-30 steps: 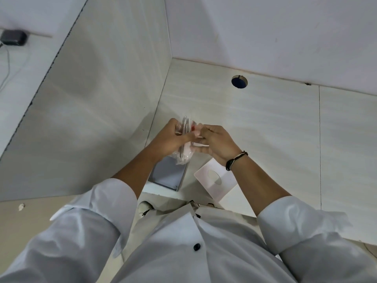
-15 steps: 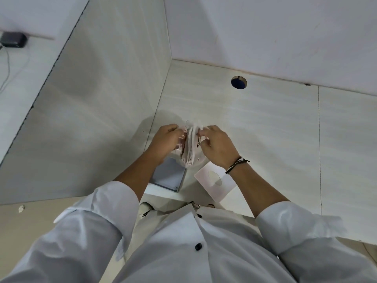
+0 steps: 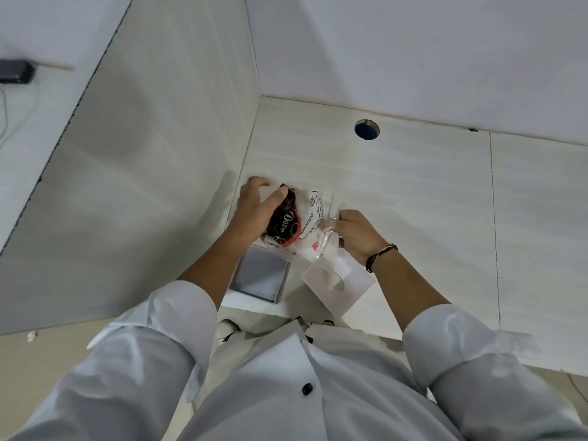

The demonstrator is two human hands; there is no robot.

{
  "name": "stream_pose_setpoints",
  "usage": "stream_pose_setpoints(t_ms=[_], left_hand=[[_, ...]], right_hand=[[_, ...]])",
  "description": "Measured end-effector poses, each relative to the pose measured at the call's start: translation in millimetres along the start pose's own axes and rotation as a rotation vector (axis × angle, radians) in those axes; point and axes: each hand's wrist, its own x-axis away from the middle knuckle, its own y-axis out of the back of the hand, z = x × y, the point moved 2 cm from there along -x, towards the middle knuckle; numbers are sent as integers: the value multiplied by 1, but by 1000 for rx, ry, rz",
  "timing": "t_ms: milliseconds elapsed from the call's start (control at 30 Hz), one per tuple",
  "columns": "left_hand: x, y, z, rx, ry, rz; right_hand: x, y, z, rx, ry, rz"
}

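Since the earlier frames the hands have drawn apart and the packet has turned face-up.

Head view: left hand (image 3: pixel 254 208) grips a dark brown Dove packet (image 3: pixel 283 222), partly inside a clear printed plastic bag (image 3: pixel 313 230). Right hand (image 3: pixel 358 232) pinches the bag's right edge. Both are held above the left front corner of the pale wood-grain table (image 3: pixel 413 202), over a grey square box (image 3: pixel 261 276).

This looks like an office workstation. A pale wood-grain laminate desk (image 3: pixel 413 192) has a round cable hole (image 3: pixel 367 129) cut near its back edge. A matching side partition (image 3: pixel 152 173) and a plain white back panel (image 3: pixel 413 52) box it in. Beyond the partition lies a small black device (image 3: pixel 14 71) with a cord (image 3: pixel 3 113).
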Motion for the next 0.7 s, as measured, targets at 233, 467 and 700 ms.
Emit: stream_pose_setpoints(t_ms=[233,467,700], left_hand=[[3,-9,28,-3,167,25],[-2,-7,33,0,161,-66],[-3,26,34,-185,39,-590]], right_hand=[[3,-6,4,33,-48,-11],[0,1,-1,17,-43,-164],[21,54,19,-227,18,-222]])
